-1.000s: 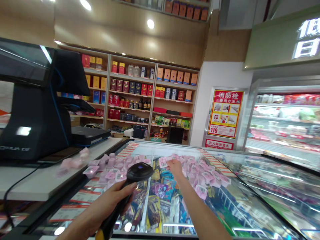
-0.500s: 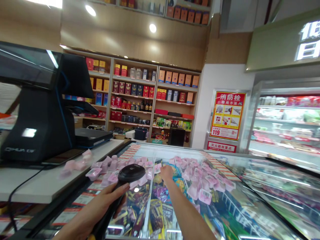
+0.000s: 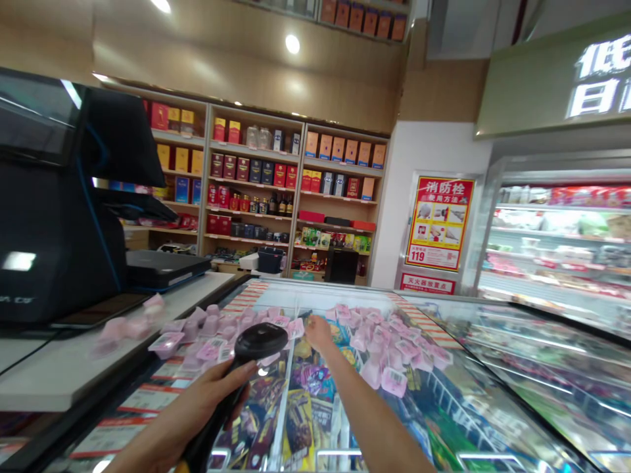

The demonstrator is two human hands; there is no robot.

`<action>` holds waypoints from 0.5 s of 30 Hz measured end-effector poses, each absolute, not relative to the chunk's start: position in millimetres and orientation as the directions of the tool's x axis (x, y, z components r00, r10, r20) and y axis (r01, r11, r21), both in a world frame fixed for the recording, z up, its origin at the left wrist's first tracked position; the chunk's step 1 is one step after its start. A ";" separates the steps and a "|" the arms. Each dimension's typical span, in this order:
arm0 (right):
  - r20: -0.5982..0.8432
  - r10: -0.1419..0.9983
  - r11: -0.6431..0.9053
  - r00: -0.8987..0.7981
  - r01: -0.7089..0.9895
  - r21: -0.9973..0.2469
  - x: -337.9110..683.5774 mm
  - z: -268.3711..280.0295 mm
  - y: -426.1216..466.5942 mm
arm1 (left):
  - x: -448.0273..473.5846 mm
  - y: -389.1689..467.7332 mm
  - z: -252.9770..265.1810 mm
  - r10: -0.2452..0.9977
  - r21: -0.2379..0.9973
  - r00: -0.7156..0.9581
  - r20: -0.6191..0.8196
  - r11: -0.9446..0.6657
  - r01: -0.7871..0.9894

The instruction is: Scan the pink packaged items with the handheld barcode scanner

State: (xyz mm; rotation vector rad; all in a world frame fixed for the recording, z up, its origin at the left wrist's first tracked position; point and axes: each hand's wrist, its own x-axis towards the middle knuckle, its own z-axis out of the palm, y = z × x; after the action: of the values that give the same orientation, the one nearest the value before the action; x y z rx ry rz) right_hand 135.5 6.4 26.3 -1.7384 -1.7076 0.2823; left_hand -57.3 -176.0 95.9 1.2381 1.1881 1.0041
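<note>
My left hand (image 3: 224,387) is wrapped around the handle of a black barcode scanner (image 3: 261,341), its head pointing up and away from me. My right hand (image 3: 318,332) reaches forward over the glass with its fingers curled. Just left of those fingers is a small pink-lidded cup (image 3: 296,328) with a white barcode label; whether they touch it I cannot tell. Similar pink cups lie in a loose pile (image 3: 211,348) on the left, partly behind the scanner. Another pile of pink cups (image 3: 382,338) lies to the right of my right hand.
Beneath the cups is a glass-topped freezer (image 3: 276,295) with bagged goods inside. A checkout terminal (image 3: 54,217) stands on the white counter (image 3: 73,368) at left, where a few blurred pink cups (image 3: 128,327) also lie. Shelves of boxes (image 3: 251,171) line the back wall.
The view has shifted a little, so the surroundings sit further left. My right hand and the labelled cup beside it appear further left too, with a slightly wider gap. The scanner stays in my left hand.
</note>
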 end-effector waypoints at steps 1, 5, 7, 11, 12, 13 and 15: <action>0.295 0.944 0.047 0.151 0.820 -0.570 147.2 30.1 3.3 | -56.6 -175.2 96.0 0.984 0.993 0.140 -0.108 0.100 0.066; 0.291 0.916 -0.107 0.277 0.866 -0.488 205.6 40.7 -14.6 | -53.4 -172.4 95.1 0.978 0.991 0.170 -0.119 0.107 0.076; 0.272 0.909 -0.156 0.315 0.864 -0.479 229.1 40.8 -23.2 | -51.2 -171.4 93.7 0.978 0.992 0.174 -0.116 0.104 0.075; 0.240 0.917 -0.137 0.320 0.815 -0.563 244.4 34.4 -29.4 | -47.0 -172.1 92.3 0.976 0.994 0.191 -0.102 0.092 0.061; 0.234 0.919 -0.118 0.317 0.789 -0.603 242.5 32.9 -28.3 | -46.2 -172.7 92.7 0.976 0.995 0.194 -0.096 0.086 0.058; 0.230 0.920 -0.096 0.317 0.753 -0.651 239.4 31.9 -26.5 | -45.6 -173.4 93.3 0.977 0.996 0.192 -0.088 0.080 0.051; 0.220 0.920 -0.047 0.325 0.647 -0.761 230.8 31.6 -21.9 | -44.7 -174.9 95.2 0.980 0.996 0.176 -0.087 0.082 0.036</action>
State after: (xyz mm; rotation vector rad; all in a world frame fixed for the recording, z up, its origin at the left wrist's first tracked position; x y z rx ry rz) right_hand 230.8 -21.9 31.6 -1.7735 -1.4019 0.4198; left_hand -44.7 -174.9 95.2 1.2466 1.1359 1.0024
